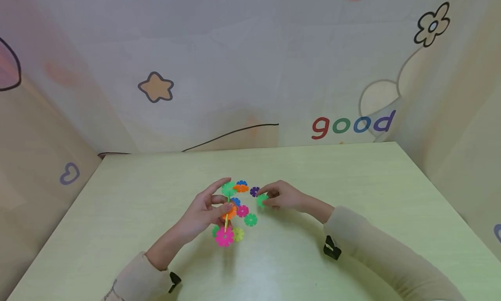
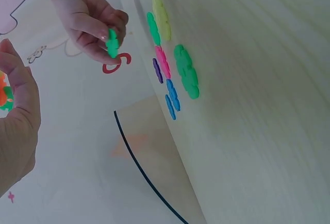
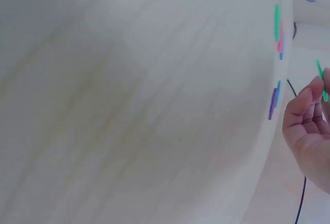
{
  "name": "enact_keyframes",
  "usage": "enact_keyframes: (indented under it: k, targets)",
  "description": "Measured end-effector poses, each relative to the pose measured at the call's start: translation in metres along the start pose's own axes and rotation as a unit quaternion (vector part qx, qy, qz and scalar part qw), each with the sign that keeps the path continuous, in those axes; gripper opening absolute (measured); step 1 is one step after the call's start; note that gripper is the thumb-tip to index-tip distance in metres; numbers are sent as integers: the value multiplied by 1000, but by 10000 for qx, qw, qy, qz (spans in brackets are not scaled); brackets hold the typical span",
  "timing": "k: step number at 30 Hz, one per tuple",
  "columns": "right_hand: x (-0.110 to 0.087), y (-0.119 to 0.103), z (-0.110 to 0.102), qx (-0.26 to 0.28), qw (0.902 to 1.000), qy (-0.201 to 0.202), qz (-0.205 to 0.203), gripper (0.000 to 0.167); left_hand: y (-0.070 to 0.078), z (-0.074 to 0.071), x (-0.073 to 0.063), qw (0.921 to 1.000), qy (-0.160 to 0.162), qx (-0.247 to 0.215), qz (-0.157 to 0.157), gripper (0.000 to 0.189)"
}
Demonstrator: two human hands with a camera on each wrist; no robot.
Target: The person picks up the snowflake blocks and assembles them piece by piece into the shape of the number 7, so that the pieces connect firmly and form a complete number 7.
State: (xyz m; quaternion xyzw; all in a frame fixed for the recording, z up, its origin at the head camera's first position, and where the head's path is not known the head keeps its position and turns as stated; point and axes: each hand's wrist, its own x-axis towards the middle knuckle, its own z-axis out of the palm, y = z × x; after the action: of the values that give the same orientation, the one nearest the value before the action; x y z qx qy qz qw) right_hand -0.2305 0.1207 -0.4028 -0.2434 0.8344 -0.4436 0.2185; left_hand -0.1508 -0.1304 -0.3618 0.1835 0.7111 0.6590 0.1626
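My left hand (image 1: 197,218) grips a joined chain of toothed plastic snowflake discs. A pink disc (image 1: 225,237) forms the chain's near end, a yellow disc (image 1: 226,222) stands edge-on in the middle, and green (image 1: 228,188) and orange (image 1: 241,188) discs sit at the far end. To the right, my right hand (image 1: 285,195) pinches a single green snowflake disc (image 1: 262,200) between thumb and fingers. The left wrist view has this green disc (image 2: 112,44) raised over the table, apart from the chain. Only part of my left hand (image 2: 20,100) shows there.
Loose discs lie on the table (image 1: 313,170) under and between the hands: purple (image 1: 254,191), pink (image 1: 242,211), green (image 1: 251,219), yellow (image 1: 238,235) and blue (image 2: 173,94) among them. A printed cloth backdrop (image 1: 235,75) stands along the table's back edge.
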Motion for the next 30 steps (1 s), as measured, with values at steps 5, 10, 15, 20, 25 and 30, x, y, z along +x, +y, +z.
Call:
enact_keyframes:
  k: [5,10,15,20,25,30]
  targets:
    - [-8,-4,-2,160,9997,88,-152,32,-1,1,1,9999,-17,-116,19,62]
    - [-18,-7,-6,514,9982,159,-263,37,-2,2,1,9998,-56,-163,69,62]
    - [-27,-13,-9,1032,9929,283,-524,39,-3,3,3,9999,2,-156,20,62]
    - [-34,-19,-8,1431,9860,429,-740,37,-2,7,4,9997,87,-212,-49,61]
    - [-38,-24,-5,1565,9815,566,-950,36,-2,12,4,9996,133,-235,-103,61]
    - [-42,-28,-2,1843,9746,746,-1033,36,-3,16,5,9995,91,-304,-64,61]
